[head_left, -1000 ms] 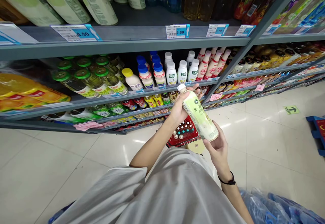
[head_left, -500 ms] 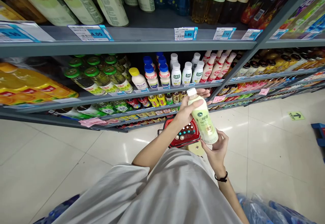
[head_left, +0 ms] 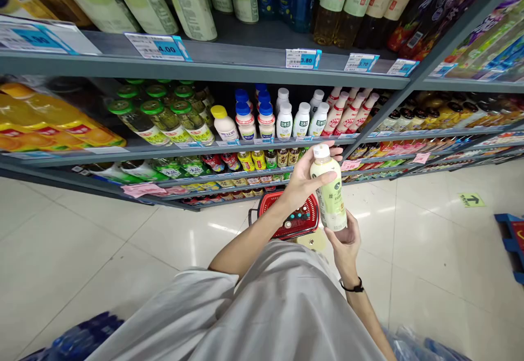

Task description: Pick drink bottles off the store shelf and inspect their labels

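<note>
Both hands hold a pale green drink bottle (head_left: 331, 197) with a white cap, tilted slightly, in front of my body. My left hand (head_left: 305, 178) wraps round its upper part, with the thumb across the label and the other fingers behind it. At the bottle's base, my right hand (head_left: 346, 243) grips from below and the right side; a black band circles that wrist. Beneath the bottle, a red shopping basket (head_left: 268, 202) with several bottles in it stands on the floor, partly covered by my left arm.
Shelves of drinks run across the front, with price tags along the upper shelf edge (head_left: 229, 66). White bottles (head_left: 302, 120) and green-lidded bottles (head_left: 153, 115) fill the middle shelf. A blue pallet (head_left: 511, 241) lies at right. Plastic-wrapped blue packs (head_left: 77, 339) sit behind me.
The bottle has turned about its length, so its label faces further right and side print shows. It also stands more upright. Both hands still hold it.
</note>
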{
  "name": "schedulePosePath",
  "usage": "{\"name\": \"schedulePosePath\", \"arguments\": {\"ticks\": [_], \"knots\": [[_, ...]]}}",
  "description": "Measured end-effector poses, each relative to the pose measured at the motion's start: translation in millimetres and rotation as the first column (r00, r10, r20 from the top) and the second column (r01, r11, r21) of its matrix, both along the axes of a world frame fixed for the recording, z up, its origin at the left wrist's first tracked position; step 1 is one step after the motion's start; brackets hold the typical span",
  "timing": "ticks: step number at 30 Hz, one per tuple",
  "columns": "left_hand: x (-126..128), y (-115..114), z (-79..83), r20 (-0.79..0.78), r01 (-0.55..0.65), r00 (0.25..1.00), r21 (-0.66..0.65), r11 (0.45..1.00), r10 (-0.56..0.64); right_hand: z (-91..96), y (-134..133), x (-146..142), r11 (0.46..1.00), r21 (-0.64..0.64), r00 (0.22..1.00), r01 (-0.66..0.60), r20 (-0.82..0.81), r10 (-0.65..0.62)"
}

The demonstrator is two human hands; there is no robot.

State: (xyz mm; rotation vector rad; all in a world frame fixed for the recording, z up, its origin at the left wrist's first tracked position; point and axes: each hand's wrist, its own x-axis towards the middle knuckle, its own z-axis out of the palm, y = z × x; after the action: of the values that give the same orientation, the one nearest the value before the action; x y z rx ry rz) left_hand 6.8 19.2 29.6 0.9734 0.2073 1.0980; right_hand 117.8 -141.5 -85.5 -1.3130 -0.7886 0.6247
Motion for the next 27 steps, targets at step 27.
{"name": "schedulePosePath", "arguments": {"ticks": [27], "knots": [[108, -69, -21.3, -0.194, -0.04, 0.98, 0.073, 0.997, 0.053, 15.5, -70, 157, 0.926, -0.178, 0.748, -0.332, -0.648, 0.143]]}}
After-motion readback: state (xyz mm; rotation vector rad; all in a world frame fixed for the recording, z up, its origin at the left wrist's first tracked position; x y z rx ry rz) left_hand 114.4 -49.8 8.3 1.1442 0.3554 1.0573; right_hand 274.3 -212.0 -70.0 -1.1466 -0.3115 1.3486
